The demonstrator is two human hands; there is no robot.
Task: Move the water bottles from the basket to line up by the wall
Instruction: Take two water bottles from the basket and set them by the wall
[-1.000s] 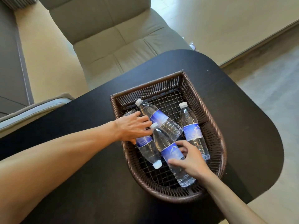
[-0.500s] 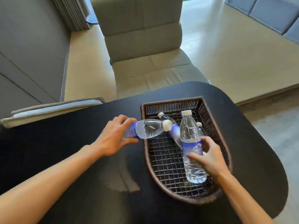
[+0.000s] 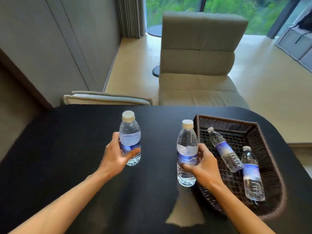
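You have a water bottle in each hand, both held upright with caps up. Your left hand (image 3: 116,155) wraps the lower body of the left bottle (image 3: 130,139), its grip closed around the blue label, thumb showing in front. Your right hand (image 3: 201,163) has its grip closed the same way on the right bottle (image 3: 187,152), which sits just left of the basket (image 3: 270,168) rim. Whether either bottle base touches the black desk (image 3: 67,157) is hard to tell; both look slightly lifted.

The relation that matters now: the wall (image 3: 55,44) lies to the far left of both hands, past the desk's left edge. Your left hand is the nearer of the two, so its bottle probably sets the start of the line, and the right one goes beside it. The bottles' long axes are already vertical, so no turning is needed, only a carry leftward and a straight set-down.

Two more bottles wait in the basket on the right. One (image 3: 223,149) lies slanted, cap towards the far left corner. The other (image 3: 252,174) lies lengthwise near the right side, cap pointing far. The two touch or overlap where their bodies meet. Your right hand is the nearer one for those.
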